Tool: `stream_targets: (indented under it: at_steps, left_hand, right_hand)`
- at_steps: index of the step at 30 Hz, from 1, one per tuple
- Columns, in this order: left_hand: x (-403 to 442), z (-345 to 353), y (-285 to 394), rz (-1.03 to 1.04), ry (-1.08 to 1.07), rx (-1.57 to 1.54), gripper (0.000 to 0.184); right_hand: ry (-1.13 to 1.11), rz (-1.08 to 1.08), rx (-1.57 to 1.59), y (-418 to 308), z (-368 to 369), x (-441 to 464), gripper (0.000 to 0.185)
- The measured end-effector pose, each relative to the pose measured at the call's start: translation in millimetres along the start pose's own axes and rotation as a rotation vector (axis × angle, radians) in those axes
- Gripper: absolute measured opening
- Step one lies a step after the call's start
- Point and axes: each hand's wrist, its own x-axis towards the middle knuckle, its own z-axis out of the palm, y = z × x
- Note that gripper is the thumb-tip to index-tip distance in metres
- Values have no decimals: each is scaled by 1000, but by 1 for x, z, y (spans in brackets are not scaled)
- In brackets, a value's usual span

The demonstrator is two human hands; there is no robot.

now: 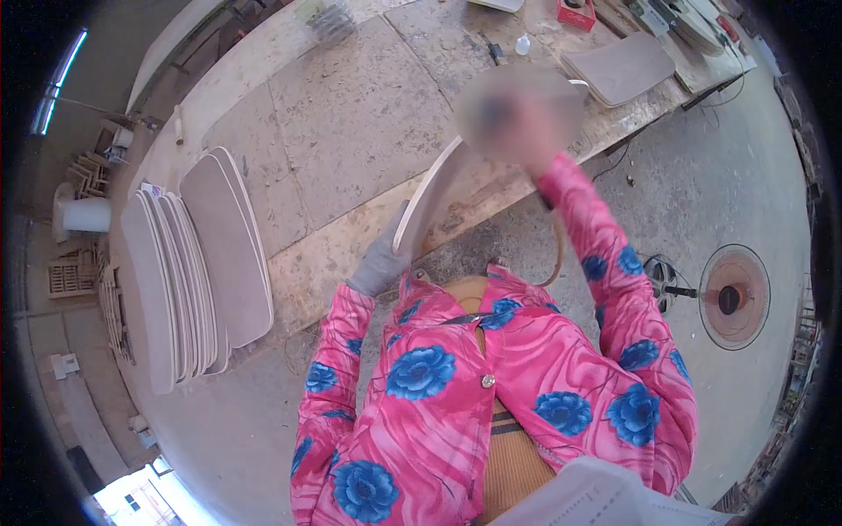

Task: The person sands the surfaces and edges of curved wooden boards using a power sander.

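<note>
My left hand (382,261), in a grey glove, is closed around the near end of a curved wooden panel (431,195). The panel stands on its edge, slanting up and to the right across the front of the workbench (342,131). At the panel's far end is my right hand (524,127), covered by a blurred patch. Its fingers, and anything in them, cannot be made out.
Several curved panels (180,289) stand stacked at the bench's left end, with larger panels (230,250) beside them. More flat panels (618,68) lie at the right, near a small white bottle (523,45) and a red box (576,13). A round fan (735,298) stands on the floor at right.
</note>
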Motion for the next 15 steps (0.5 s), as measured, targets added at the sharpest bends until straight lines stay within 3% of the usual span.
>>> stream_targets:
  at_steps: [5, 8, 10, 13, 15]
  left_hand:
    - [0, 5, 6, 8, 13, -112, 72]
    - [2, 5, 3, 10, 40, -87, 71]
    - [1, 3, 5, 22, 60, -52, 70]
    - [-2, 1, 12, -1, 58, -49, 65]
    - [-3, -1, 15, -288, 11, 34, 61]
  right_hand:
    - [92, 235, -283, 69, -27, 59, 51]
    - [71, 108, -247, 51, -11, 48, 49]
    - [69, -126, -38, 6, 6, 15, 45]
    - [-59, -303, 90, -52, 27, -33, 45]
    - [-117, -347, 132, -82, 27, -64, 46]
